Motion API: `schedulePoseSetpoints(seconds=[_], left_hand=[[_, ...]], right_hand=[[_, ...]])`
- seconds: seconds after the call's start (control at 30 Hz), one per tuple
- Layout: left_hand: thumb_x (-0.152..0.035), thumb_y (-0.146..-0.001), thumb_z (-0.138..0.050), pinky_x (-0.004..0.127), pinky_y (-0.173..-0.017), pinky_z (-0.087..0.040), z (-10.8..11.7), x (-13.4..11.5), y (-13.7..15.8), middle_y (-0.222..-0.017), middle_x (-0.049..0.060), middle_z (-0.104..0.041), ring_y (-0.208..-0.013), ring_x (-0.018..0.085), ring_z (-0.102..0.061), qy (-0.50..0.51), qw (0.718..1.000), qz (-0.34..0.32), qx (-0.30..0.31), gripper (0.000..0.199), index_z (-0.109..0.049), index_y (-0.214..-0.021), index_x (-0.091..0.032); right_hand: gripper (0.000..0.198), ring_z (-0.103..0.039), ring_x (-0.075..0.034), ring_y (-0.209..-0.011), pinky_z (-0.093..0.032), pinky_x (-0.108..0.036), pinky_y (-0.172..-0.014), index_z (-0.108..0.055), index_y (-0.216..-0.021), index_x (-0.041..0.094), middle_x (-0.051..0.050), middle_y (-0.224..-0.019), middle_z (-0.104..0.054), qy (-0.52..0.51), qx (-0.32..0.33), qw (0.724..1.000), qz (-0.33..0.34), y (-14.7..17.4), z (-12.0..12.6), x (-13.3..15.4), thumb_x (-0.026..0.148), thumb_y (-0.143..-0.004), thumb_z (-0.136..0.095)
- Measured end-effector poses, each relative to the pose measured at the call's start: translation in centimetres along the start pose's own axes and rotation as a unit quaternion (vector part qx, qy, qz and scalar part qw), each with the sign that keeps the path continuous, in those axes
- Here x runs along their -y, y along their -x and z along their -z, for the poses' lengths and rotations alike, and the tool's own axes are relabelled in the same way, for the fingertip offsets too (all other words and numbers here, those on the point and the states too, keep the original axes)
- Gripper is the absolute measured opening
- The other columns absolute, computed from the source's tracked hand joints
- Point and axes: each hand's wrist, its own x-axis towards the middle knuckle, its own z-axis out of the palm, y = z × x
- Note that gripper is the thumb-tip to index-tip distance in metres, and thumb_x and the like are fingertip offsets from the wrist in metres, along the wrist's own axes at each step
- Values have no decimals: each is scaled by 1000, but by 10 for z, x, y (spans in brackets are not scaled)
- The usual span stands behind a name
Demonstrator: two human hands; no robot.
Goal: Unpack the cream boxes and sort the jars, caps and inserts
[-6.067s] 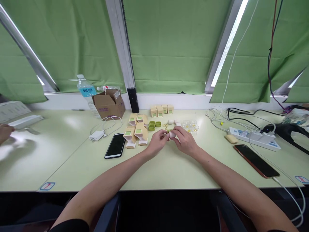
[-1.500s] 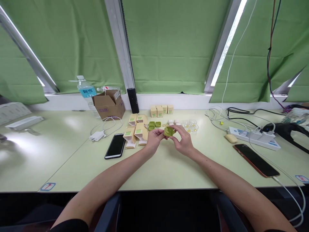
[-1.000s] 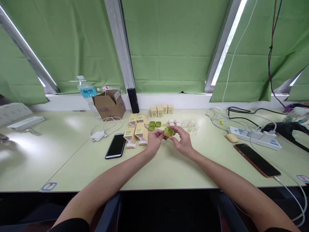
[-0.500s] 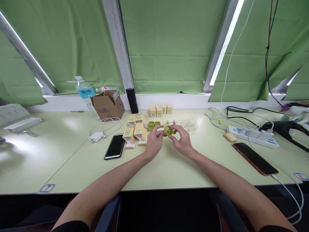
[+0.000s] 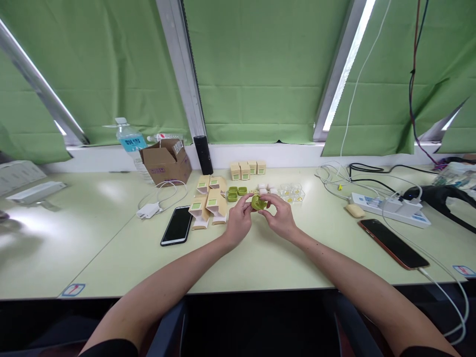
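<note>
Between my two hands is a small green plastic case (image 5: 258, 203), raised a little off the table. The fingers of my left hand (image 5: 239, 220) pinch its left side. My right hand (image 5: 279, 215) grips the right side with thumb below and fingers above. The fingers cover part of the case, so its inside is hard to make out. Just behind my left hand sit several similar green cases (image 5: 232, 197). Small white pieces (image 5: 263, 190) lie behind the held case. Past my right hand is a clear plastic tray (image 5: 293, 192) with yellow bits in it.
Opened cardboard boxes (image 5: 216, 207) stand left of my hands, beside a phone (image 5: 176, 226). Closed small boxes (image 5: 244, 170) line the back. Farther left are a brown carton (image 5: 167, 163) and a water bottle (image 5: 133, 144). At right lie a power strip (image 5: 390, 209) and another phone (image 5: 393, 244).
The green case has turned in my fingers and shifted slightly left, and it looks more closed up than before. My left hand has moved slightly right. The other things stay put.
</note>
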Motion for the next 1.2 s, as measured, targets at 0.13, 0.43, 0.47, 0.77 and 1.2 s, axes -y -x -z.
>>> schedulePoseSetpoints(seconds=[0.13,0.43,0.47,0.77,1.2], left_hand=[[-20,-91,-61,36,-93,-57,1,-2,-2,-104,9,-77,-99,23,-75,59,998,1,32,43,-57,-134,-19],[-20,-84,-72,40,-101,-55,2,10,-13,-127,13,-70,-113,25,-69,143,983,57,104,49,-61,-132,-19],[-19,-84,-71,41,-100,-55,2,11,-13,-124,13,-71,-112,25,-70,146,982,64,105,49,-61,-132,-18],[-17,-83,-69,39,-98,-56,1,11,-8,-111,6,-76,-106,22,-73,45,988,53,136,44,-58,-126,-22],[-22,-83,-74,44,-105,-46,6,0,-6,-121,7,-67,-125,29,-54,-212,969,-22,121,39,-62,-120,-22]], right_hand=[[26,-69,-27,-103,-61,-42,-73,-69,-112,26,-10,-119,-73,1,1,1000,2,0,0,-3,20,-87,-69],[36,-68,-27,-110,-61,-44,-83,-70,-112,24,-10,-121,-72,-8,44,999,-6,0,2,-5,8,-81,-60],[34,-68,-26,-109,-61,-43,-83,-70,-110,23,-10,-120,-72,-14,42,999,-9,-1,2,-5,7,-82,-59],[18,-68,-24,-99,-58,-41,-85,-74,-90,24,-7,-107,-70,53,51,996,-47,1,1,-9,13,-88,-61],[18,-60,-26,-111,-54,-35,-74,-72,-87,22,-9,-120,-68,221,132,966,-21,4,-1,-12,11,-91,-59]])
